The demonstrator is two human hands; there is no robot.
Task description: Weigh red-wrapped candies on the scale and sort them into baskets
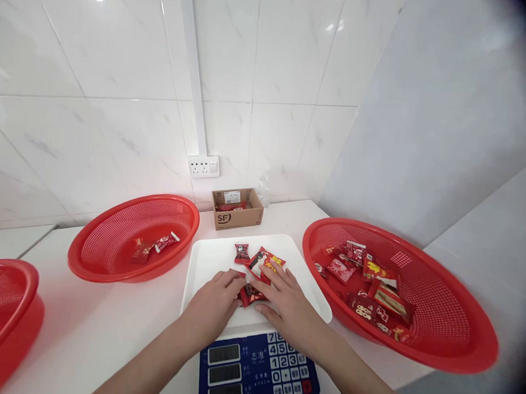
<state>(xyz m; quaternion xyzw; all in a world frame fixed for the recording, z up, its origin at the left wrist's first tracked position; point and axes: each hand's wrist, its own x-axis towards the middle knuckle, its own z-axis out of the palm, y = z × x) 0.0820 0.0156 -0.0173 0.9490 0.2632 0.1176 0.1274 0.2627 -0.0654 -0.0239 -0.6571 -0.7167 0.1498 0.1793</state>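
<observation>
Several red snack packets [251, 295] lie bunched on a white tray [204, 257], which sits on a blue-panelled weighing scale [258, 377]. My left hand [213, 304] is at the bunch's left side, its fingers bent together against a red packet. From the right, my right hand [283, 298] rests over the bunch with its fingers spread, touching the packets. A red packet with yellow print [272, 259] is partly under the right fingertips. A small dark red packet [241, 253] lies apart, just beyond the hands. My fingers hide part of the bunch.
A red plastic basket [450, 282] with several packets stands at the right. Another red basket [103, 239] at the left holds a few, and a third red basket [16, 330] is cut off at the left edge. A cardboard box [242, 219] stands against the tiled wall.
</observation>
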